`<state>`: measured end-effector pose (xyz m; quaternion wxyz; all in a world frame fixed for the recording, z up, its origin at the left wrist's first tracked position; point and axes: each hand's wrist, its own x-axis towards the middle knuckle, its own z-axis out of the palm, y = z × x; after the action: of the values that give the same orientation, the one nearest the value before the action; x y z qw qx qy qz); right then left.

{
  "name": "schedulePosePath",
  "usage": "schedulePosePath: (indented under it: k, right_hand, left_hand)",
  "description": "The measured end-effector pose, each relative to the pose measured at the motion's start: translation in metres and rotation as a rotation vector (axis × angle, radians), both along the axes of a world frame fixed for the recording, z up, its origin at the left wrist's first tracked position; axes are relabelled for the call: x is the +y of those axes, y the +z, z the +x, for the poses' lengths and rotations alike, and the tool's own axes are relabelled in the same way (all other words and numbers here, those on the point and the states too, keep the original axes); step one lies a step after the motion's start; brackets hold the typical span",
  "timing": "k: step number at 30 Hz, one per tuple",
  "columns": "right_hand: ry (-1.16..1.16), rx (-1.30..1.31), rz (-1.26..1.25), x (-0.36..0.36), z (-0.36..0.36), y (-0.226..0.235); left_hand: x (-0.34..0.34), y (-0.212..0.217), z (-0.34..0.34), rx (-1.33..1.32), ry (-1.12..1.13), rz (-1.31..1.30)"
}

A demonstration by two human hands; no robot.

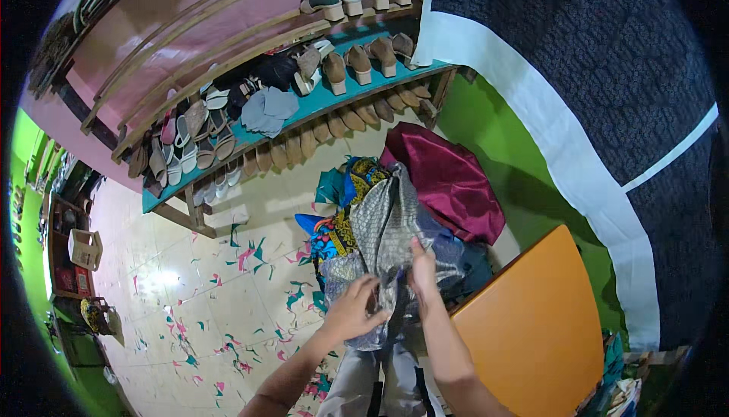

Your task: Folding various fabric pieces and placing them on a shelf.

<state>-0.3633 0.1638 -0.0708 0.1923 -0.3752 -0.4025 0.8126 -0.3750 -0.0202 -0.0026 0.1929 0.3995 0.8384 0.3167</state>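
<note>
A shiny grey patterned cloth hangs gathered in front of my legs. My right hand is closed on its right side, thumb up. On the lower left part of it lies my left hand, fingers curled into the folds and thumb held apart; its fingertips are partly hidden. Beyond the cloth is a heap of fabric, with a blue, yellow and black printed piece to the left and a smooth maroon piece behind to the right.
An orange tabletop stands close on my right. A long teal bench with several shoes runs along the back wall. Pink and teal scraps litter the tiled floor at left. A black cloth with a white border hangs at upper right.
</note>
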Motion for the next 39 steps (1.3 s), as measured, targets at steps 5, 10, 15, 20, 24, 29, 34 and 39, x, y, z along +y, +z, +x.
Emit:
schedulePosePath:
  k: [5, 10, 15, 20, 24, 29, 34, 39]
  right_hand:
    - [0.400, -0.120, 0.693, -0.042, 0.035, 0.036]
    - [0.730, -0.062, 0.879, -0.078, 0.082, 0.015]
    - [0.913, 0.102, 0.896, -0.094, 0.103, 0.026]
    - [0.244, -0.066, -0.335, -0.050, 0.140, -0.036]
    - [-0.088, -0.273, -0.427, -0.029, 0.118, -0.018]
    - [-0.010, -0.234, -0.227, -0.037, 0.113, 0.008]
    - [0.052, -0.078, 0.021, -0.049, 0.149, 0.081]
    - [0.355, 0.093, 0.149, -0.069, 0.195, 0.131]
  left_hand:
    - [0.002, 0.009, -0.019, -0.020, 0.274, 0.159]
    - [0.013, 0.008, -0.021, -0.099, 0.057, 0.002]
    - [0.009, -0.033, -0.018, -0.054, -0.203, -0.610]
    - [0.012, 0.002, 0.013, 0.026, -0.214, -0.414]
    - [0.016, 0.009, 0.039, -0.177, -0.557, -0.369]
    - [0.011, 0.011, 0.056, -0.355, -0.699, -0.266]
    - [-0.024, 0.004, 0.024, -0.926, -0.378, 0.259]
    - [-0.072, -0.027, -0.024, -0.218, -0.052, -0.100]
